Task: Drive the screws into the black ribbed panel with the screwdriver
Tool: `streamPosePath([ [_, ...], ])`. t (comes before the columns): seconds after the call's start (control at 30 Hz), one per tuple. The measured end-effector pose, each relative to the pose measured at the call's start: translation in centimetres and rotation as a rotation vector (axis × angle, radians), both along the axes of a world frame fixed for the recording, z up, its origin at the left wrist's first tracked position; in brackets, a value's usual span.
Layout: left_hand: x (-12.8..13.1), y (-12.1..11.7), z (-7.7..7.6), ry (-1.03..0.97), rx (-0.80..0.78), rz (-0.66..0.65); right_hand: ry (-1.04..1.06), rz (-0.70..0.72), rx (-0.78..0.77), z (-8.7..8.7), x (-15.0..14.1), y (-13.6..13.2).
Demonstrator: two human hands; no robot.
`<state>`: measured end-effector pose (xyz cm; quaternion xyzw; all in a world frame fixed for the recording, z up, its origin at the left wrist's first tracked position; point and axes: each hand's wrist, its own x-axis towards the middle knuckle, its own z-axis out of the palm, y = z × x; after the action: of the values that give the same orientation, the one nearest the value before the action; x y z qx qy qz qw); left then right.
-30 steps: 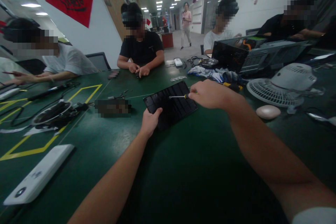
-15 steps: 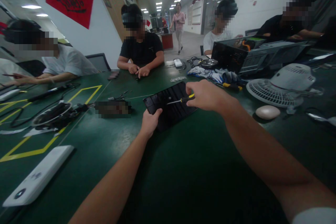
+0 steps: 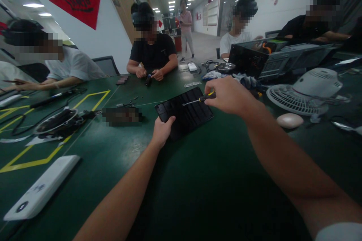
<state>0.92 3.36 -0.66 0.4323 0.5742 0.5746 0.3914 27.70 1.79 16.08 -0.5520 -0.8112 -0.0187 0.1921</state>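
A flat black rectangular panel [image 3: 189, 115] lies at a slant above the green tabletop. My left hand [image 3: 162, 130] grips its near left edge, thumb on top and the other fingers out of sight beneath. Between the fingers of my right hand [image 3: 224, 94] is a screwdriver [image 3: 202, 99] with a yellow and black handle. Its thin metal shaft points left over the panel, the tip by a small pale spot near the panel's middle. I cannot tell whether the tip touches the surface.
A white power bank-like block [image 3: 42, 188] lies at the near left. Cables [image 3: 60, 120] are left of the panel. A grey fan head [image 3: 308, 90], a pale oval object [image 3: 290, 120] and an opened computer case [image 3: 277, 60] stand right. Several people sit around the table [image 3: 198, 180].
My right hand has shifted slightly right and up with the screwdriver, whose tip has moved toward the pale spot. My left hand and the panel stay nearly still.
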Motion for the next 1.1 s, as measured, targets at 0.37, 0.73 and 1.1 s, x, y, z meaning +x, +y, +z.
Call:
streamPosePath([
  [0.37, 0.0, 0.0, 0.0, 0.007, 0.008, -0.003, -0.01, -0.029, -0.014, -0.3, -0.5, -0.1],
  [0.73, 0.1, 1.0, 0.4, 0.046, 0.0, 0.007, -0.037, -0.125, -0.004, -0.1, -1.0, -0.1],
  [1.1, -0.4, 3.8, 1.7, 0.03, -0.109, -0.193, -0.062, -0.119, -0.179, 0.5, 0.6, 0.4],
])
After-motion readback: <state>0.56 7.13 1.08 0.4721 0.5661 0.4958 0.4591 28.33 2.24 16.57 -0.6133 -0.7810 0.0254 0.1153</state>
